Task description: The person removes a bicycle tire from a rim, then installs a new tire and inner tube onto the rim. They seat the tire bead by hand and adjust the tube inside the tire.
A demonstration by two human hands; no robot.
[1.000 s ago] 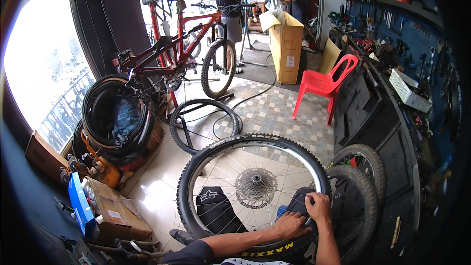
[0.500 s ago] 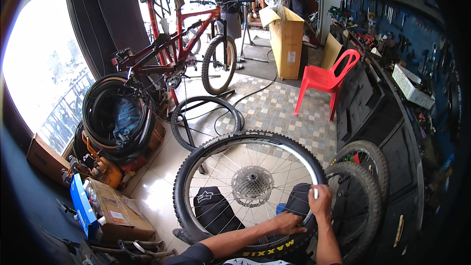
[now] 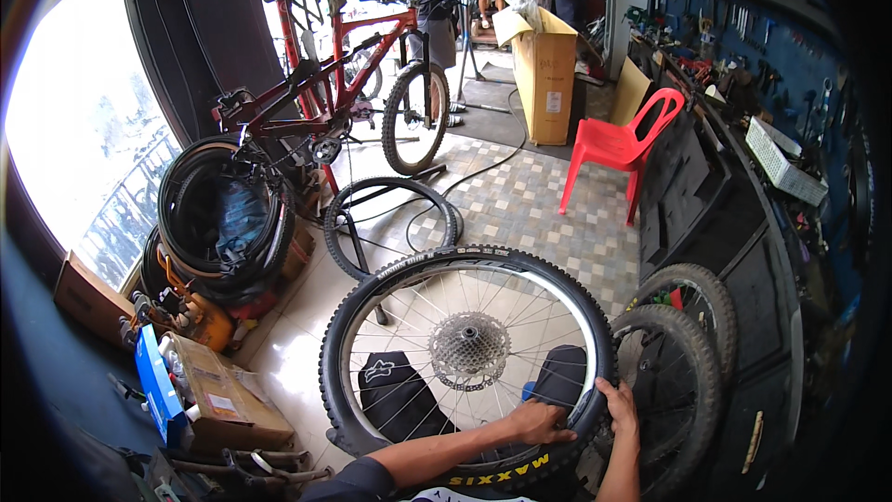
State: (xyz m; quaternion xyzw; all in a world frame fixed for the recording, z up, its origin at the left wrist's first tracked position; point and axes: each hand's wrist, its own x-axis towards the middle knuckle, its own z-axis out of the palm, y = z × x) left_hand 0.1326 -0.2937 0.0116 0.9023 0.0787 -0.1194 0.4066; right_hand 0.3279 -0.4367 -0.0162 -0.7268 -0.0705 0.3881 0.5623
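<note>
A bicycle wheel with a knobby black tire, silver rim and cassette lies tilted across my lap, over my dark-clad knees. At its near right side my left hand is closed over the rim, fingers curled down towards the tire's edge; whatever they pinch is hidden. A small blue thing shows beside that hand, its kind unclear. My right hand wraps round the tire's outer right side, thumb on top, its other fingers partly hidden.
Two more wheels lean against dark cabinets at my right. Ahead are a loose tire, a red bike on a stand, a red chair and a tall carton. Boxes and stacked tires stand left. People are at the back.
My right hand has come down from above the rim, where something white showed at its fingers, onto the tire's side. The wheel and my left hand have shifted slightly left.
</note>
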